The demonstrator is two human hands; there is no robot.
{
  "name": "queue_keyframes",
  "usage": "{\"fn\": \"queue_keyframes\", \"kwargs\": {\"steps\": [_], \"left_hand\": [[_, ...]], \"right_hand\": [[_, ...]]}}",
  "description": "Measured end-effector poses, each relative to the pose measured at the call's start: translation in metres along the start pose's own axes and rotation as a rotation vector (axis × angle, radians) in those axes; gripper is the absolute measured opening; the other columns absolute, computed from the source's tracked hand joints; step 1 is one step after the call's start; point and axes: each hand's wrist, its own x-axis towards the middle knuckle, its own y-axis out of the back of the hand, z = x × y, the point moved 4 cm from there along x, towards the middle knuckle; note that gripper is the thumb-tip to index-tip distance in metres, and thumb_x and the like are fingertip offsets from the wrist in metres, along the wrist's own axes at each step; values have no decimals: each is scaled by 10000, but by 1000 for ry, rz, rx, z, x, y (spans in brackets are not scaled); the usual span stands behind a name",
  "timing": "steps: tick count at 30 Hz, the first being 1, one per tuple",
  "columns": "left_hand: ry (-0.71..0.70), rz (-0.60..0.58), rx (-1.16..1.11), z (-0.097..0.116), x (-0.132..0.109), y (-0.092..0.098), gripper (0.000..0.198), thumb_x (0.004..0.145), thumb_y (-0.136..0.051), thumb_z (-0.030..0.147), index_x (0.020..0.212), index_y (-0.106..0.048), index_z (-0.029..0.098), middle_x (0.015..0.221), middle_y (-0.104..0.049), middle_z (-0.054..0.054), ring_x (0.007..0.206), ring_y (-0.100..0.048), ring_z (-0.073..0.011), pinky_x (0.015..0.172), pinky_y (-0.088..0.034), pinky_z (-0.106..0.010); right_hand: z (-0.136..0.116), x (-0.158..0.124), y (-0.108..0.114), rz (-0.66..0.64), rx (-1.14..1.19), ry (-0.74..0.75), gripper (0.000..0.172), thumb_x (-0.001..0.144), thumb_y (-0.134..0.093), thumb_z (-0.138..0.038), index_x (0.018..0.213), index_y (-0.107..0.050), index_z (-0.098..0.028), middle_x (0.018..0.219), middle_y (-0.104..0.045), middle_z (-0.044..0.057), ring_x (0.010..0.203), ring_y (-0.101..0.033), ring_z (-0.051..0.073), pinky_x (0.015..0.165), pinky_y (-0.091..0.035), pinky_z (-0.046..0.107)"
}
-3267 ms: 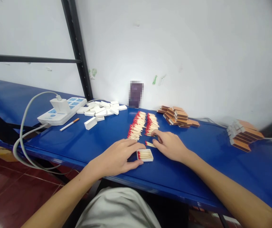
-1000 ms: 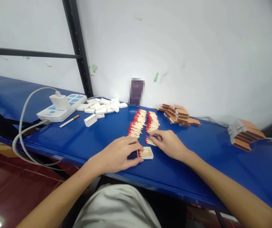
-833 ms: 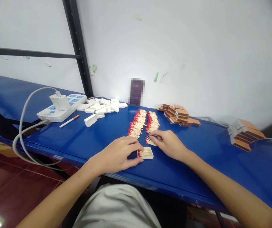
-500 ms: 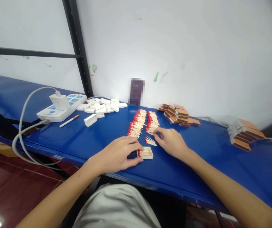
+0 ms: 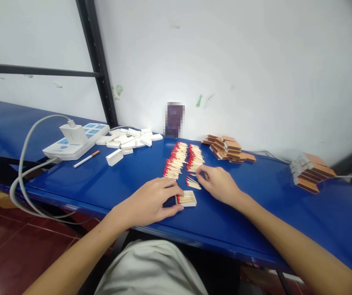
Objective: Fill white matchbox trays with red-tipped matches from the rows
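Observation:
My left hand (image 5: pixel 155 200) is closed on the left end of a small white matchbox tray (image 5: pixel 193 204), thumb in front and fingers behind. Red-headed matches (image 5: pixel 186 199) lie side by side inside the tray. Just behind it, my right hand (image 5: pixel 219 182) pinches a match (image 5: pixel 193 175) whose red head points left. Under that match is a small group of loose matches (image 5: pixel 194 183) on the blue table. Farther back spread two long rows of matches, a left row (image 5: pixel 176 159) and a right row (image 5: pixel 195 157), their red heads to the left.
White tray pieces (image 5: pixel 129 139) are heaped at the back left, near a cigarette (image 5: pixel 86 159) and a power strip (image 5: pixel 71 151) with a plugged-in charger. Brown matchbox sleeves (image 5: pixel 228 149) are piled behind my right hand; another stack (image 5: pixel 314 172) stands far right.
My right hand has drawn a match a little clear of the right row, its red head now showing past the fingers. My left hand stays on the tray. The view shifts slightly.

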Motion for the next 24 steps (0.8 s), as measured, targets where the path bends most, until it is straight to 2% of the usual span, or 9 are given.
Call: {"fn": "queue_keyframes", "kwargs": {"steps": [18,24], "left_hand": [[-21,35,-18,0,1,1,140,935,-670,293,1040,-641,206,1022,-643,-25,913,-616,-190,841,-441,-296],[-8,-2,-10,-2,1,-1,147,935,-665,308,1028,-639,196,1015,-631,-34,916,-616,-199,887,-448,-329]], "right_hand": [[-4,-3,3,-132,258,194,279,1019,-423,-393,874,-581,-214,606,-510,-56,564,-455,126,587,-289,256],[0,-1,0,-151,263,181,258,1010,-436,-405,945,-598,-215,586,-481,-62,553,-441,130,573,-285,257]]}}
